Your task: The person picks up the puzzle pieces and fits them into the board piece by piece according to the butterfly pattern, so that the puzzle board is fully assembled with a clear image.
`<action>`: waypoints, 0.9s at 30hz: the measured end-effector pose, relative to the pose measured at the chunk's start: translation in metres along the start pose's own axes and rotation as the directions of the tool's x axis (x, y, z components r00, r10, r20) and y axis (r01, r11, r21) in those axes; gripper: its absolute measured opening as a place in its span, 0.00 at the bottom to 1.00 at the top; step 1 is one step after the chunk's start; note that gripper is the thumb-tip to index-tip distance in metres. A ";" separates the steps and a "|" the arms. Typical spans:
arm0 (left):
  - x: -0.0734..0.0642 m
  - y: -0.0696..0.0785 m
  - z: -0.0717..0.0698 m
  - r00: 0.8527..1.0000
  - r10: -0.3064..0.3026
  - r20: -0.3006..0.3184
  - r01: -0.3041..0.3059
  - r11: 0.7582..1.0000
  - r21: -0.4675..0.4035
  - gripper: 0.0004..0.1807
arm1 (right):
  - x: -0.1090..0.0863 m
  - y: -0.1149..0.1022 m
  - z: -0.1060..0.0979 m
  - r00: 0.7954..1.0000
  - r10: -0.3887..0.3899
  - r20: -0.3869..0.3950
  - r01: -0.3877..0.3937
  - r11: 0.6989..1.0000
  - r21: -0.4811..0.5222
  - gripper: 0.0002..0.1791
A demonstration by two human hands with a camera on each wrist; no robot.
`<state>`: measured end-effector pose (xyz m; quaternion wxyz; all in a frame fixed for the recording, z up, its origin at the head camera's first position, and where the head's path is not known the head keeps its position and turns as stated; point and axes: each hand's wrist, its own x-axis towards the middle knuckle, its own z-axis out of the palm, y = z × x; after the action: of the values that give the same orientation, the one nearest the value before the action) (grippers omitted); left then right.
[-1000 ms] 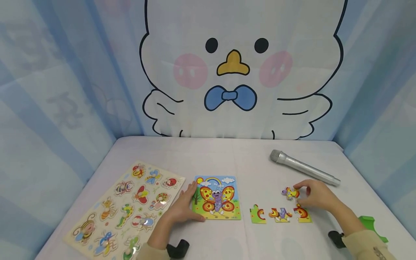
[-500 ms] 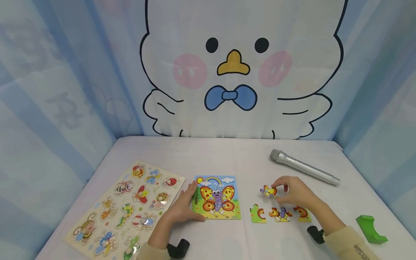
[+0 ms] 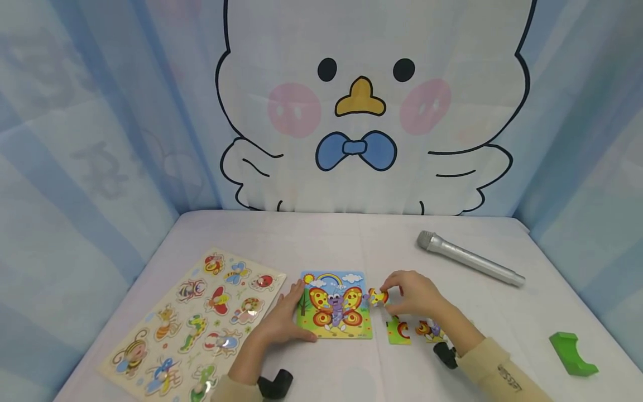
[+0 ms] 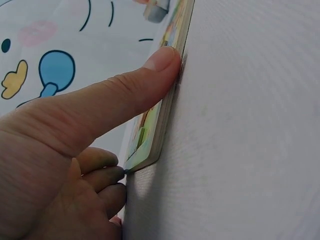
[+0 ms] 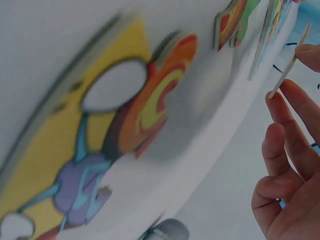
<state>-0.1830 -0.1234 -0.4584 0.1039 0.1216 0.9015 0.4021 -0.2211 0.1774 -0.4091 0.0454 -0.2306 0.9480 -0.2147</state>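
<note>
A small square butterfly puzzle (image 3: 351, 333) lies on the table in front of me. My left hand (image 3: 278, 322) rests against its lower left corner, fingers along the left side; in the left wrist view the thumb (image 4: 135, 92) presses its edge. Just right of the puzzle, my right hand (image 3: 414, 293) pinches a colourful puzzle piece (image 3: 378, 297) between thumb and fingers. The right wrist view shows this thin piece (image 5: 290, 65) edge-on. Below that hand lie a green corner piece (image 3: 399, 331) and a yellow piece with a purple body (image 3: 430, 330), partly covered by the forearm.
On the left lies a large insect peg board (image 3: 193, 329). A silver microphone (image 3: 469, 259) is at the back right, and a green curved block (image 3: 572, 354) sits near the right edge. A printed curtain (image 3: 356, 184) stands behind the table.
My right hand has carried the puzzle piece leftward, from above the loose pieces to beside the puzzle's right edge. The forearm now covers the rightmost loose piece. My left hand has stayed put.
</note>
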 end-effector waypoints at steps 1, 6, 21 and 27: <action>0.000 0.000 0.000 1.000 -0.001 0.000 0.001 1.000 -0.001 0.64 | 0.003 -0.003 0.002 1.000 0.002 0.007 -0.002 1.000 0.000 0.14; -0.001 0.000 -0.001 1.000 -0.002 0.002 0.002 1.000 -0.009 0.63 | 0.014 -0.017 0.013 0.999 0.021 0.029 -0.020 0.999 -0.036 0.15; 0.001 -0.001 -0.001 1.000 0.025 -0.007 -0.025 1.000 0.002 0.63 | 0.033 -0.036 0.029 0.999 -0.014 0.045 0.019 0.992 -0.124 0.15; 0.000 -0.001 -0.001 1.000 0.028 -0.005 -0.028 1.000 0.001 0.63 | 0.036 -0.037 0.031 0.998 -0.017 0.056 0.025 0.989 -0.144 0.14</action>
<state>-0.1837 -0.1245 -0.4583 0.0961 0.1333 0.9001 0.4036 -0.2316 0.1192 -0.4202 0.0521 -0.2489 0.9570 -0.1396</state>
